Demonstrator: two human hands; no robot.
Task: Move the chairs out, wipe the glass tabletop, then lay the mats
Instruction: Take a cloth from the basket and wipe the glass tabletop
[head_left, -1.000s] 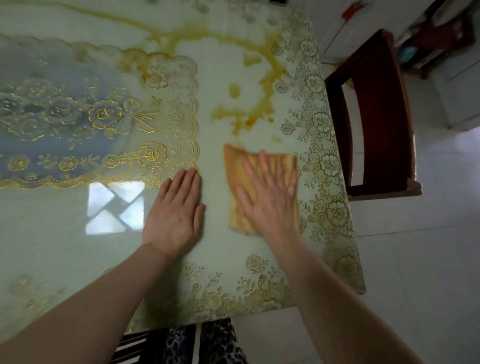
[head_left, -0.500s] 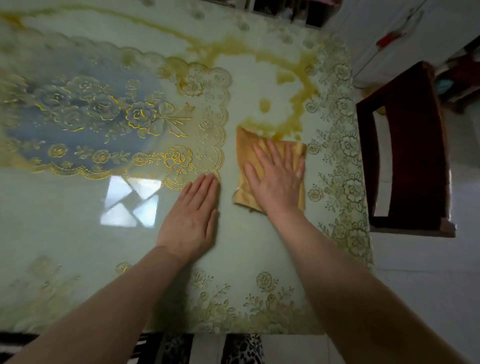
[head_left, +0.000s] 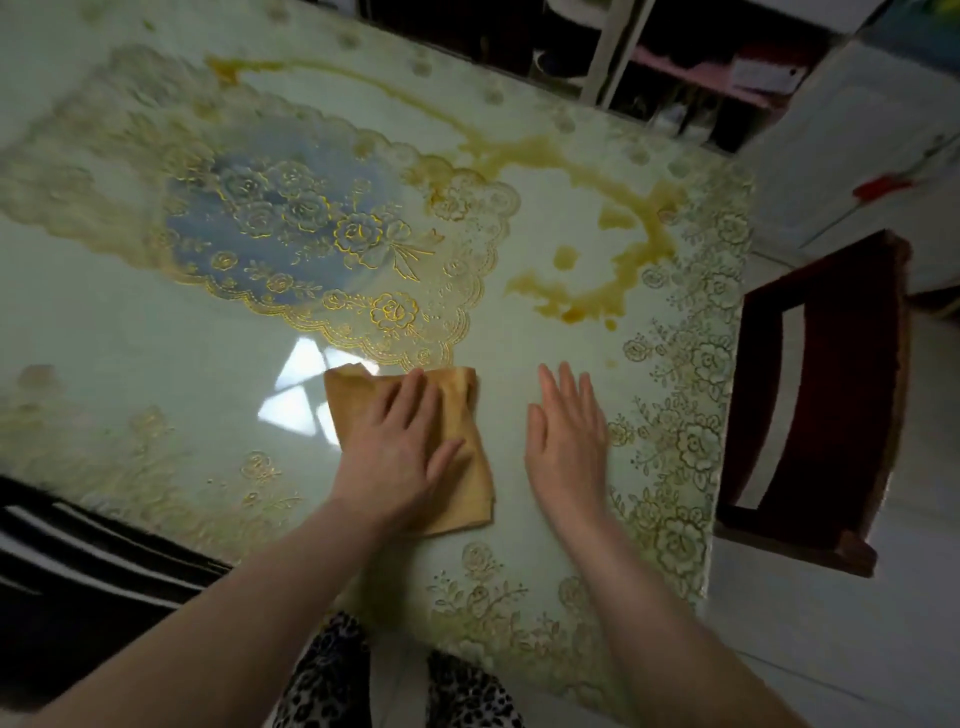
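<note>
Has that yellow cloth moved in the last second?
Yes. The cloth went left, from near the chair side to below the mat's corner, now under the left hand.

Your left hand (head_left: 400, 457) and right hand (head_left: 569, 441) are bare, with no rings, watch or gloves, and both forearms are uncovered right to the bottom edge of the view (no sleeve shows at all). Below them you wear a garment in a black-and-pale leopard print (head_left: 332, 680), split into two legs.
</note>
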